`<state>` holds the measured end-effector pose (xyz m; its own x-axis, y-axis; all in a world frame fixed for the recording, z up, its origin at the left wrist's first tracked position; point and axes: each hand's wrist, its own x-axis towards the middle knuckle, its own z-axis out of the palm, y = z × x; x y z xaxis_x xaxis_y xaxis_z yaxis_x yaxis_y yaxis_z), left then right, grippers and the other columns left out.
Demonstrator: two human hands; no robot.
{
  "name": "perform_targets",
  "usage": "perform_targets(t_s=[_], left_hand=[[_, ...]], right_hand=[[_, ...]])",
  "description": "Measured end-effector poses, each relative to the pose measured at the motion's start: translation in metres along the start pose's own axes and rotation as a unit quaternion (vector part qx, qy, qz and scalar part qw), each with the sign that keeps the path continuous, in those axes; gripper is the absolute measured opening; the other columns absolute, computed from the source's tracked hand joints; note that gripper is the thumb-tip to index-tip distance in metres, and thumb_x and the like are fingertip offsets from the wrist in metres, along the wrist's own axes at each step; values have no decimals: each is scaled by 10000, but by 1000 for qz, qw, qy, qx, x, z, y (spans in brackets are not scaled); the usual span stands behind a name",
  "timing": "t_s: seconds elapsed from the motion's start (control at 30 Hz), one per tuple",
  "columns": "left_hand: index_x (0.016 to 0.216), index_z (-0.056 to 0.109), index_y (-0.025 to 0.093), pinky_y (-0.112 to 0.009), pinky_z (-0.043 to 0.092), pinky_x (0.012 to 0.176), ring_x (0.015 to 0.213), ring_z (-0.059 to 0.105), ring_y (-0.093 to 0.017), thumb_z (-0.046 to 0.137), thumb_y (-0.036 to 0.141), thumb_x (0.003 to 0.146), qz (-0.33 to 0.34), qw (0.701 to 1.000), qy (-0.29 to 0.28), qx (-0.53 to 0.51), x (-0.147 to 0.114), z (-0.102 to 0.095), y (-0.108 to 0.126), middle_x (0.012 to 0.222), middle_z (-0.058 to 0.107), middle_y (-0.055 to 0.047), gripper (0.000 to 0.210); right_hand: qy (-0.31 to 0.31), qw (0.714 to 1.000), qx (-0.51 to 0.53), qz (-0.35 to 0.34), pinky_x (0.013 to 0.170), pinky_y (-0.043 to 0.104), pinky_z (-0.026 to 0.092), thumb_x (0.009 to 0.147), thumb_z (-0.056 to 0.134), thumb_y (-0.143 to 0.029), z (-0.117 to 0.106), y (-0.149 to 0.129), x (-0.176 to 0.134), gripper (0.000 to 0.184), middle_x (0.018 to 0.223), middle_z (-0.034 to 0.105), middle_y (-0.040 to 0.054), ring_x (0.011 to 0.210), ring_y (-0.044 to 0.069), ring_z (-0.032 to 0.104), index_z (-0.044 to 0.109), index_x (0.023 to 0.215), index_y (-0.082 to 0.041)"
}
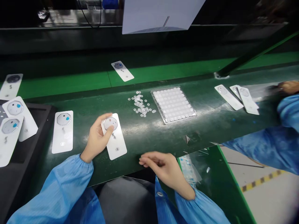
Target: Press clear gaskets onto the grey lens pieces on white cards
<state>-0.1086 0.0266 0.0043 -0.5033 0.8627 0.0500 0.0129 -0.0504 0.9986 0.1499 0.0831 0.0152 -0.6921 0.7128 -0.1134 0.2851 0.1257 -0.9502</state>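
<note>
My left hand (pixel 97 137) grips a white phone back cover (pixel 117 144) by its upper left edge, with the thumb over the round grey camera area. The cover is flat on or just above the green bench. Over the bench's front edge is my right hand (pixel 163 168), its fingers curled together toward the thumb; anything between them is too small or hidden to make out. Beyond the held cover lies a loose scatter of small clear round pieces (pixel 141 107). A clear tray (pixel 166 122) full of rows of white round pieces sits right of them. Another white cover (pixel 62 133) lies to the left.
Several more covers (pixel 11 132) rest on a black surface (pixel 44 124) at left. One cover (pixel 122 71) lies on the green strip behind. At right are further covers (pixel 229 98) and a co-worker's blue sleeve (pixel 263 149). A white panel (pixel 161 15) hangs above.
</note>
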Motion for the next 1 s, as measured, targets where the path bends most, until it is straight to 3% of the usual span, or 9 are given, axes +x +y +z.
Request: perform_targets(t_s=[0.07,0.1,0.17,0.3,0.43,0.6,0.87,1.0], left_hand=[[1074,774,183,-292,580,852,994,728,-219,684,259,923,42,996,-11,77,-3,2,-1,1086,773,-88,192],[1023,794,186,-296,571,880,1011,727,-219,667,245,934,58,992,-23,110,-5,3,0,1077,780,-83,166],[1075,799,197,-306,575,880,982,739,-215,660,226,937,83,984,-46,149,-8,4,2,1064,791,-75,198],[1144,789,218,-324,598,879,977,753,-231,784,271,860,117,981,-43,151,-12,3,5,1096,792,-69,288],[1064,821,259,-321,615,850,964,762,-234,810,291,852,148,979,-22,137,-10,1,3,1061,802,-51,215],[1104,810,276,-306,609,819,949,765,-220,750,269,910,165,975,-45,144,-9,-1,0,1086,800,-46,204],[1176,784,293,-300,595,863,1016,756,-224,735,281,925,133,976,-116,126,-10,-1,4,1136,788,-36,256],[1039,828,254,-311,612,808,882,772,-227,758,317,903,81,984,-111,109,-9,1,11,965,814,-37,166]], right_hand=[[5,983,162,82,641,288,644,880,773,-429,15,-11,28,241,791,796,59,709,209,774,730,871,-192],[8,968,228,101,629,284,637,837,810,-458,23,-16,43,288,784,788,58,699,202,765,713,863,-188],[14,941,319,110,567,242,590,776,854,-481,37,-25,68,342,735,749,36,626,154,706,697,840,-184],[9,913,391,118,404,168,335,727,896,-434,53,-37,91,320,552,524,-50,463,53,395,710,761,-176],[7,918,370,141,391,190,226,709,900,-424,54,-40,90,297,540,471,-47,476,59,310,732,739,-181],[-14,945,304,119,397,202,256,777,856,-424,44,-38,87,270,512,469,-46,460,71,355,743,780,-179],[-72,973,192,106,421,216,281,801,823,-509,22,-46,88,366,520,486,-45,457,69,359,716,791,-158],[-64,978,177,86,436,219,298,798,832,-498,22,-49,84,357,549,522,-35,478,76,392,722,830,-161]])
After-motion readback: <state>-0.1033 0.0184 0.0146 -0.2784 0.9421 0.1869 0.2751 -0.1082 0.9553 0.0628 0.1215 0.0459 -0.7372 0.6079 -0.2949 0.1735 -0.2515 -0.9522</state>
